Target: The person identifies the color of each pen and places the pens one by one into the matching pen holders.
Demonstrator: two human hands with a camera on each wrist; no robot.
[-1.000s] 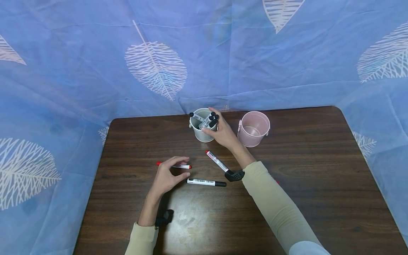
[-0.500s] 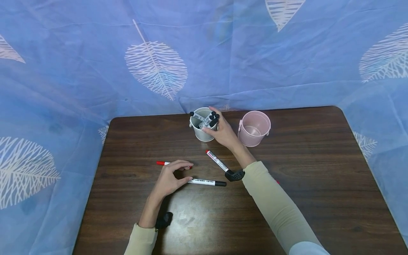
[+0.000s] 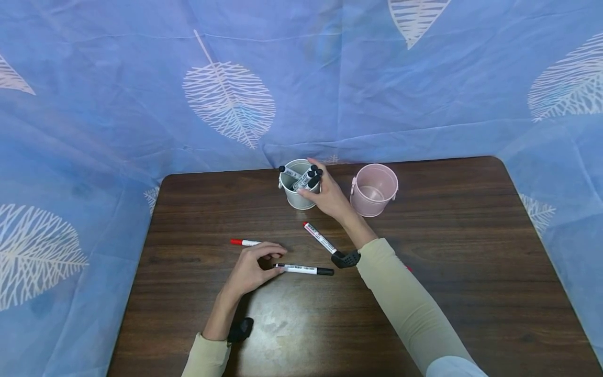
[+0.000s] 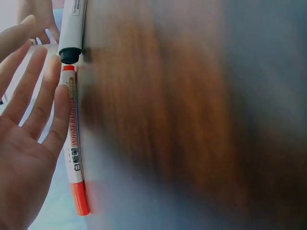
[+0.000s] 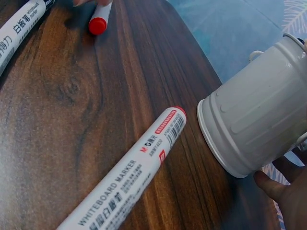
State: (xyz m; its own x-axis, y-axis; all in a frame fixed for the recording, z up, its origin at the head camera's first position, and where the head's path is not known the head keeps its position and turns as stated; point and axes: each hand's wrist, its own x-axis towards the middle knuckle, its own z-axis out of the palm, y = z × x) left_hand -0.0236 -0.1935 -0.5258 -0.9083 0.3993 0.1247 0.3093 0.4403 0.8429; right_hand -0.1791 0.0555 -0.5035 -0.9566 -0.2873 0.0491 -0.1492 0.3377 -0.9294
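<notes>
My left hand (image 3: 252, 267) is low over the table, fingers spread in the left wrist view. Its thumb is at the left end of a black-capped whiteboard marker (image 3: 303, 269); contact is unclear. Beside those fingers lies a red-capped whiteboard marker (image 4: 73, 139), its right part hidden by the hand in the head view. At the back, my right hand (image 3: 332, 196) holds the right side of a small white bucket (image 3: 300, 201), thumb in front and a finger behind. Several black-capped markers (image 3: 303, 179) lean inside it. The bucket stands on the table.
A pink bucket (image 3: 373, 191) stands right of the white one. Another red-ended marker (image 3: 319, 236) lies near my right wrist, partly hidden by the black wrist camera (image 3: 346, 259). A small red tip (image 3: 409, 269) shows beside the right sleeve. Patterned blue cloth (image 3: 301, 78) hangs behind the table.
My left hand has lowered slightly and now covers the red marker's right end, its thumb having come to the black marker's left end. The right hand and white bucket have stayed in place.
</notes>
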